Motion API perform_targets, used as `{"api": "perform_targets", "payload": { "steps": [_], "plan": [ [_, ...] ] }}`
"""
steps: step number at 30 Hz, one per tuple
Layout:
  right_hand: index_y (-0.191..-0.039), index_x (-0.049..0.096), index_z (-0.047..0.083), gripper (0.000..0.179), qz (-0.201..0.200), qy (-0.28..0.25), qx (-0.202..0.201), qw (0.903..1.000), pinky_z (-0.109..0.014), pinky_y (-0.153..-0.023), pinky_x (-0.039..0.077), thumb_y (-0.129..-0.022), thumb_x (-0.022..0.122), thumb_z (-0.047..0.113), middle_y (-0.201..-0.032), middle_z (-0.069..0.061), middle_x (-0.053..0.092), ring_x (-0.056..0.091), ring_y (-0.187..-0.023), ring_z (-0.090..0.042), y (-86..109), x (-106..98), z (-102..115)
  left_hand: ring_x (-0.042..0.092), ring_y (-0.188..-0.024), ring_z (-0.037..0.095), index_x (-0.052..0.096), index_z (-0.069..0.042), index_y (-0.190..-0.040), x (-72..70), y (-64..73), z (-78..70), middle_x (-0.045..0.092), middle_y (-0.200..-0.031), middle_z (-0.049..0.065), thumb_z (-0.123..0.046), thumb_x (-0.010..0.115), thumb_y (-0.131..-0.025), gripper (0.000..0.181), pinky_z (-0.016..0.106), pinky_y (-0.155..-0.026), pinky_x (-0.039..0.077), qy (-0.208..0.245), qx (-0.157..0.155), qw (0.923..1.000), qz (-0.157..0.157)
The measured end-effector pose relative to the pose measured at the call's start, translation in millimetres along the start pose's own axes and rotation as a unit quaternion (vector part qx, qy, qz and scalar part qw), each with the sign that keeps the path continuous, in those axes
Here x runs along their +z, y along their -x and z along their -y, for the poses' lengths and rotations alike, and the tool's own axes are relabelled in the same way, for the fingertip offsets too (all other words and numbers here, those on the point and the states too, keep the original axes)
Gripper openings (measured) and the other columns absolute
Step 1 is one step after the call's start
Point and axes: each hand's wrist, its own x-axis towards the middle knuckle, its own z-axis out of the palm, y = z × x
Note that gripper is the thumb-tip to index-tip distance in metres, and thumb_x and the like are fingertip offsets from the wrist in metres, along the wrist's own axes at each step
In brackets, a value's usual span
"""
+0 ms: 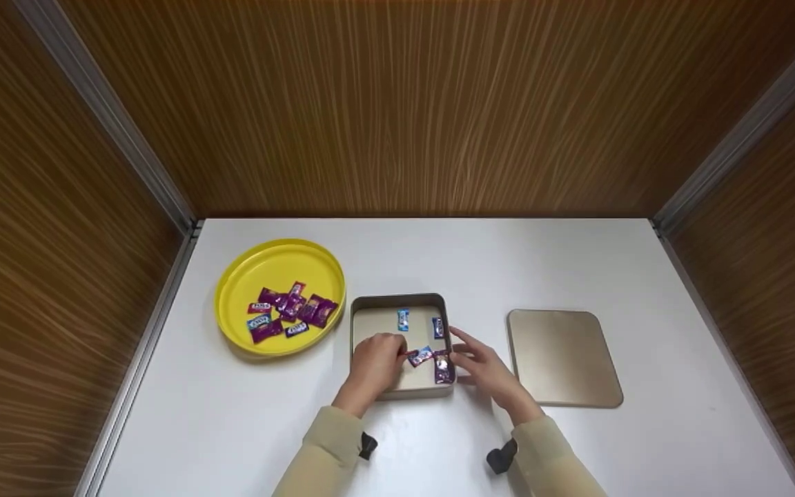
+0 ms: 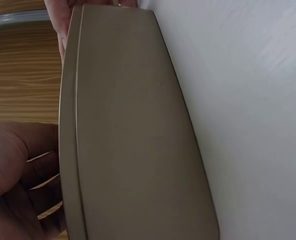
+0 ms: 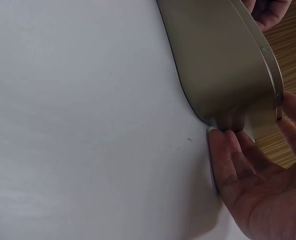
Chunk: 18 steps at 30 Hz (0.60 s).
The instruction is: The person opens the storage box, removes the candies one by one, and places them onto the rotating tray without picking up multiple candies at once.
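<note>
A rectangular metal tin [image 1: 401, 395] stands in front of me, holding several wrapped candies. My left hand [image 1: 378, 360] reaches in over its left side with fingers curled, pinching a small candy of which only a red edge shows. Right by those fingertips lies a light blue candy [image 1: 421, 356]. Further back in the tin are a blue candy [image 1: 403, 319] and a dark blue candy [image 1: 437, 327]. Along its right wall lies a larger purple candy [image 1: 443, 368]. My right hand [image 1: 487, 369] rests its extended fingers against the tin's outer right side, fingertips at the wall and rim.
On the left, a round yellow tray [image 1: 232, 276] bears several purple, red and blue wrapped candies. A flat metal lid [image 1: 564, 357] lies on the white table [image 1: 432, 259] to the right. Wood-grain panels [image 1: 397, 103] stand at the back and both sides.
</note>
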Motion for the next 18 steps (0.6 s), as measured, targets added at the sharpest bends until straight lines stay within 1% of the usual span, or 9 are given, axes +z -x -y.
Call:
{"api": "perform_targets", "payload": {
  "steps": [3,7,11,14,18],
  "plan": [
    [-0.154,0.033,0.015,0.059,-0.007,0.003,0.001,1.0000,-0.052,-0.090,0.051,-0.100,0.057,0.018,-0.144,-0.029,0.039,0.045,-0.127,-0.048,-2.4,0,-5,0.062,-0.066,0.020,0.070,-0.012,-0.078,-6.0,0.0,2.8,0.067,-0.074,-0.001,-0.013,0.077,-0.083,0.009,0.037,-0.062,0.050,0.001,0.000,0.9998,-0.022],
    [-0.153,0.036,0.018,0.058,-0.010,0.008,-0.002,0.9999,-0.049,-0.089,0.052,-0.100,0.058,0.019,-0.142,-0.028,0.041,0.046,-0.127,-0.046,-2.2,1,-4,0.063,-0.065,0.020,0.071,-0.011,-0.080,-16.1,0.0,8.6,0.068,-0.074,-0.001,-0.015,0.076,-0.085,0.008,0.037,-0.061,0.051,0.011,-0.008,0.9986,-0.052],
    [-0.154,0.034,0.017,0.057,-0.006,0.013,-0.013,0.9998,-0.048,-0.088,0.053,-0.101,0.056,0.019,-0.141,-0.028,0.042,0.046,-0.127,-0.047,-1.2,2,-3,0.064,-0.065,0.020,0.071,-0.011,-0.079,-25.0,-0.6,15.8,0.068,-0.073,0.000,-0.014,0.077,-0.084,0.009,0.038,-0.060,0.051,0.002,-0.015,0.9964,-0.084],
    [-0.154,0.033,0.015,0.057,-0.007,0.018,-0.018,0.9996,-0.047,-0.087,0.053,-0.101,0.054,0.017,-0.141,-0.028,0.041,0.045,-0.127,-0.047,0.0,3,-2,0.064,-0.066,0.020,0.071,-0.010,-0.081,-29.8,-0.6,20.5,0.069,-0.074,0.001,-0.013,0.077,-0.084,0.007,0.037,-0.061,0.051,0.001,-0.024,0.9957,-0.089],
    [-0.153,0.034,0.013,0.055,-0.013,0.032,-0.023,0.9992,-0.045,-0.087,0.054,-0.102,0.052,0.015,-0.142,-0.027,0.042,0.046,-0.127,-0.046,1.3,4,-1,0.064,-0.069,0.019,0.072,-0.008,-0.085,-35.9,0.1,27.3,0.069,-0.078,0.003,-0.011,0.076,-0.085,0.004,0.034,-0.064,0.053,0.017,-0.046,0.9954,-0.082]
  ]
}}
